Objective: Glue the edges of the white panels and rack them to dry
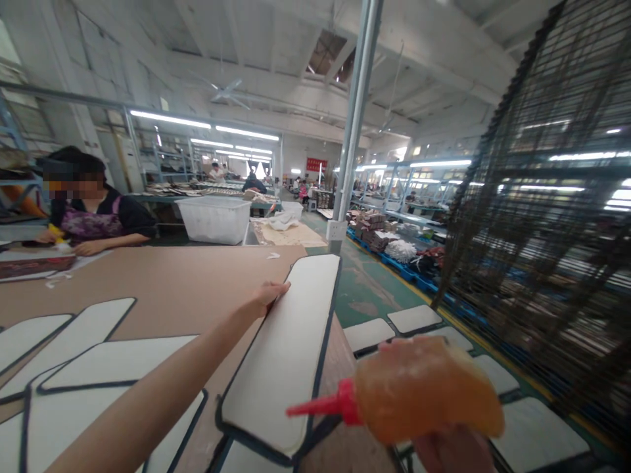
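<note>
My left hand (270, 295) grips the left edge of a long white panel (280, 355) with rounded corners and a dark border. The fingers are partly hidden at the panel's edge. In the lower right, my right hand (456, 450) is wrapped around a squeeze bottle (424, 387) of amber liquid, probably glue. Its red nozzle (325, 408) points left, over or in front of the panel's near end; whether it touches I cannot tell.
More dark-edged panels (118, 361) lie overlapping on the brown table (211, 269) at left. Others (537, 430) are at lower right, beside a dark wire rack (532, 217). A co-worker (98, 217) sits across the table. A metal post (352, 125) stands beyond, near a white bin (214, 220).
</note>
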Demonstrator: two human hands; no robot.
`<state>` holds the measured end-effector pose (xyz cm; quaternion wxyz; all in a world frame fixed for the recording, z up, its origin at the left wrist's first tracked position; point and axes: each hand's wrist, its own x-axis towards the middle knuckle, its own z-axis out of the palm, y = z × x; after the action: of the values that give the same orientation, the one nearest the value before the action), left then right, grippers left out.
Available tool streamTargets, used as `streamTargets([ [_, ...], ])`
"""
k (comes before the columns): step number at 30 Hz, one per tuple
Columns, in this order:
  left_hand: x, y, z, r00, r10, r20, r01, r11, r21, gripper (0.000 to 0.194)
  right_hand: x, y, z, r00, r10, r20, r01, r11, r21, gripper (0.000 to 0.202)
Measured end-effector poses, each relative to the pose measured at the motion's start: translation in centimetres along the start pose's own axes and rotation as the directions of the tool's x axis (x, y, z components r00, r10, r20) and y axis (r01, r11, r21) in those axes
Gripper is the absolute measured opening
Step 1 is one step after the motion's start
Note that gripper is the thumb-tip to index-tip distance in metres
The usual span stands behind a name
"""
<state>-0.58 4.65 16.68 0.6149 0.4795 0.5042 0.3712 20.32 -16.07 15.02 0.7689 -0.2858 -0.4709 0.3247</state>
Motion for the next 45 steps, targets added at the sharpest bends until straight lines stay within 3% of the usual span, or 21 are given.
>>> streamTargets([
  [3,-0.9,-1.5,1.1,0.998,0.033,0.044,-0.033,0.999,0.004,0.051,2.8,0.2,-0.1,1.000,-0.008,-0.014,0.010,0.981,0.191,0.053],
  [7,-2.2,-2.3,2.3,0.989,0.061,0.135,-0.061,0.998,-0.003,0.055,5.5,0.8,-0.8,0.995,-0.079,-0.061,0.088,0.981,0.174,0.055],
  [10,-3.3,-1.4,2.4,0.978,0.057,0.201,-0.056,0.998,-0.015,0.051,5.8,0.9,-1.6,0.993,-0.109,-0.053,0.116,0.981,0.155,0.050],
  [15,-4.8,0.3,2.1,0.919,0.032,0.392,0.003,0.996,-0.088,0.049,4.4,0.5,-2.4,0.992,-0.116,-0.042,0.122,0.978,0.168,0.053],
  [20,-4.3,0.4,2.0,0.966,-0.004,0.259,0.040,0.990,-0.134,0.052,0.8,2.1,-2.2,0.998,0.021,-0.057,-0.008,0.977,0.214,0.060],
  [24,-3.8,0.5,1.4,0.980,0.037,0.197,-0.009,0.990,-0.141,0.050,-1.3,3.6,-2.2,0.996,0.094,-0.010,-0.089,0.964,0.249,0.063],
  [26,-3.9,0.5,1.1,0.983,0.054,0.178,-0.028,0.989,-0.149,0.050,-0.7,3.5,-2.3,0.996,0.083,-0.020,-0.074,0.959,0.273,0.059],
  [30,-4.7,0.5,1.0,0.975,0.055,0.213,-0.024,0.989,-0.146,0.051,3.5,2.1,-2.6,0.975,-0.008,-0.221,0.063,0.968,0.243,0.047],
  [33,-5.3,0.5,1.2,0.974,0.041,0.223,-0.008,0.989,-0.149,0.054,5.5,1.6,-2.8,0.964,-0.053,-0.261,0.107,0.974,0.200,0.044],
  [36,-5.2,0.4,1.0,0.984,0.015,0.178,0.012,0.989,-0.149,0.053,4.1,2.1,-2.8,0.977,0.009,-0.215,0.043,0.972,0.232,0.051],
  [41,-4.5,-0.1,0.1,0.991,0.057,0.123,-0.039,0.988,-0.147,0.054,0.4,2.7,-2.0,0.990,0.142,-0.007,-0.135,0.951,0.279,0.060],
  [45,-5.0,0.0,0.7,0.977,0.175,0.122,-0.163,0.981,-0.101,0.053,2.3,2.5,-1.0,0.969,0.165,-0.183,-0.100,0.942,0.320,0.045],
])
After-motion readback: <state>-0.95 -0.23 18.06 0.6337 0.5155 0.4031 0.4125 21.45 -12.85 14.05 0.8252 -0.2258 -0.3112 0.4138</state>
